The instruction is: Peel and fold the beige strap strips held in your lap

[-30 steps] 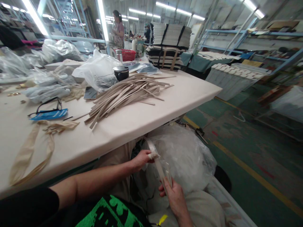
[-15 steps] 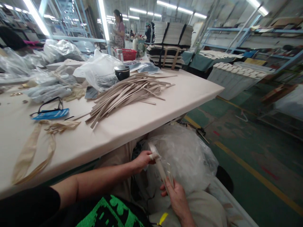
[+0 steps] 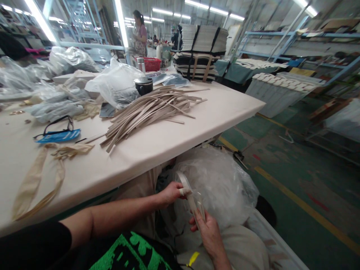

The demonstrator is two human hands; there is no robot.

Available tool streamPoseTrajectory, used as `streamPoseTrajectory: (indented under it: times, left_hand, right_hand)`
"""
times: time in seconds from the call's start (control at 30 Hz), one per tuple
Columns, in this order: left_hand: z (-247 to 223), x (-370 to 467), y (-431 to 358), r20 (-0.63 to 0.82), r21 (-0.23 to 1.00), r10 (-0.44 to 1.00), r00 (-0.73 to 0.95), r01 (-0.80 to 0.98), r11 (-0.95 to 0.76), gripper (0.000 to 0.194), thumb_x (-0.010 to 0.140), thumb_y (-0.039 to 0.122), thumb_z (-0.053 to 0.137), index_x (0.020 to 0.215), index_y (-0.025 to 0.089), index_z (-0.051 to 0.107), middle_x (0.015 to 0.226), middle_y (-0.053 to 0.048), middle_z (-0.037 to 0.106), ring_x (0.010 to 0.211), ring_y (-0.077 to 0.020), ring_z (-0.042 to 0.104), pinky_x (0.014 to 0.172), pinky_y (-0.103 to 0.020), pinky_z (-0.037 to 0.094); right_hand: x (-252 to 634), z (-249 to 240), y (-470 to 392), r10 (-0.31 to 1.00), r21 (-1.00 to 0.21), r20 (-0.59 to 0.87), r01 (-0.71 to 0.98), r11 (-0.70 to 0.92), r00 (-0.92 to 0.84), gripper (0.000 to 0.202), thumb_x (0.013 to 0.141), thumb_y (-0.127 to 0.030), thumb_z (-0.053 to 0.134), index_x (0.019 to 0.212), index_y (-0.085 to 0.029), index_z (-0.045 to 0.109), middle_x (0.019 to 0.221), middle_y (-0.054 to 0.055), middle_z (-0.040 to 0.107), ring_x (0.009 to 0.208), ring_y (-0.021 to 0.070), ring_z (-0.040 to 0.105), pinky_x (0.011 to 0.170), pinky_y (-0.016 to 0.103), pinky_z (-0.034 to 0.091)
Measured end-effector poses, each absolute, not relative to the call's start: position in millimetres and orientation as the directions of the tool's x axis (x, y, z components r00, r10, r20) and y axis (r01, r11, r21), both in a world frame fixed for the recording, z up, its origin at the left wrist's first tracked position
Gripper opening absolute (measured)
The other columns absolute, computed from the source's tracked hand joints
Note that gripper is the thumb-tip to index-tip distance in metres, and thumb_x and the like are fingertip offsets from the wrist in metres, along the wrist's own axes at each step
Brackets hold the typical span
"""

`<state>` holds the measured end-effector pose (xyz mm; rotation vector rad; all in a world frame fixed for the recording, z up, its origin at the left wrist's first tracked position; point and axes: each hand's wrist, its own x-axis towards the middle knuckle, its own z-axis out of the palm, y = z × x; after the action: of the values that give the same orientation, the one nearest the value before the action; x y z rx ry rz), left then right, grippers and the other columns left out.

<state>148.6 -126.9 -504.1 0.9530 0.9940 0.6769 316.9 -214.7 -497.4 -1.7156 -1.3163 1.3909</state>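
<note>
Below the table edge, my left hand (image 3: 172,194) pinches a pale beige strip (image 3: 191,200) near its upper part; a light wrap covers one of its fingers. My right hand (image 3: 207,229) is closed round the lower end of the strip, with thin strip ends standing up between its fingers. The strip's upper end curves away over a clear plastic bag (image 3: 222,183) by my lap. On the table (image 3: 168,140) lies a loose pile of long beige strips (image 3: 152,112).
Blue-packaged item and dark glasses (image 3: 59,135), a fabric band (image 3: 30,187), a lidded black pot (image 3: 143,86) and plastic bags (image 3: 112,84) lie on the table. A white crate (image 3: 277,240) stands right of my lap. Another person (image 3: 140,33) stands far behind.
My left hand has moved slightly right and down along the strip, closer to my right hand. The view has shifted a little.
</note>
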Motion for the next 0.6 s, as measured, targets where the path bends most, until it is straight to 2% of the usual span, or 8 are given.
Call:
streamPoseTrajectory:
  times: [0.1,0.2,0.3,0.43,0.53,0.6]
  left_hand:
    - [-507.0,148.3,-126.3,-0.428,0.866,0.814,0.394,-0.078,0.493,0.053,0.058,0.057,0.07,0.076,0.008,0.067,0.068,-0.005,0.059,0.065,-0.0122,0.052,0.065,-0.023,0.039]
    - [-510.2,151.8,-134.0,-0.43,0.853,0.75,0.502,-0.045,0.519,0.053,0.058,0.057,0.07,0.076,0.008,0.068,0.068,-0.005,0.06,0.066,-0.0131,0.053,0.066,-0.024,0.04]
    - [-512.0,154.8,-140.8,-0.39,0.88,0.715,0.58,0.006,0.476,0.051,0.059,0.058,0.069,0.072,0.008,0.068,0.064,-0.003,0.059,0.063,-0.0123,0.052,0.064,-0.023,0.039]
    - [-510.8,153.2,-135.2,-0.387,0.901,0.789,0.478,0.015,0.434,0.053,0.059,0.061,0.067,0.067,0.009,0.066,0.06,-0.002,0.057,0.061,-0.0115,0.048,0.063,-0.023,0.037]
    - [-509.5,150.0,-126.9,-0.414,0.889,0.825,0.384,-0.026,0.458,0.056,0.057,0.062,0.068,0.071,0.008,0.067,0.064,-0.003,0.058,0.063,-0.0119,0.049,0.063,-0.023,0.038]
    - [-509.8,148.7,-124.8,-0.426,0.875,0.813,0.397,-0.046,0.481,0.058,0.056,0.062,0.069,0.075,0.008,0.068,0.068,-0.005,0.06,0.065,-0.0124,0.051,0.064,-0.024,0.039]
  right_hand:
    - [316.4,-496.6,-215.0,0.916,-0.871,-0.4,0.322,-0.37,-0.03,0.053,0.082,-0.066,0.04,0.086,-0.016,0.06,0.063,0.002,0.063,0.052,0.0155,0.061,0.055,0.026,0.045]
    - [314.2,-493.0,-215.1,0.921,-0.879,-0.388,0.316,-0.357,-0.037,0.052,0.083,-0.064,0.04,0.088,-0.016,0.06,0.062,0.001,0.061,0.052,0.0151,0.06,0.055,0.025,0.045]
    - [313.4,-491.6,-214.5,0.924,-0.875,-0.383,0.331,-0.354,-0.022,0.05,0.083,-0.063,0.041,0.084,-0.017,0.06,0.06,0.001,0.061,0.053,0.0153,0.06,0.056,0.025,0.044]
    - [315.6,-495.8,-214.5,0.917,-0.878,-0.397,0.299,-0.373,-0.022,0.053,0.082,-0.065,0.042,0.088,-0.016,0.061,0.063,0.001,0.062,0.054,0.0155,0.061,0.056,0.025,0.045]
    - [316.0,-499.0,-215.1,0.912,-0.88,-0.407,0.289,-0.376,-0.052,0.054,0.082,-0.065,0.042,0.09,-0.015,0.062,0.063,0.001,0.062,0.053,0.015,0.06,0.056,0.025,0.045]
    - [314.8,-500.0,-215.0,0.914,-0.883,-0.402,0.29,-0.37,-0.058,0.053,0.082,-0.064,0.042,0.09,-0.015,0.062,0.062,0.001,0.061,0.052,0.0148,0.06,0.056,0.025,0.045]
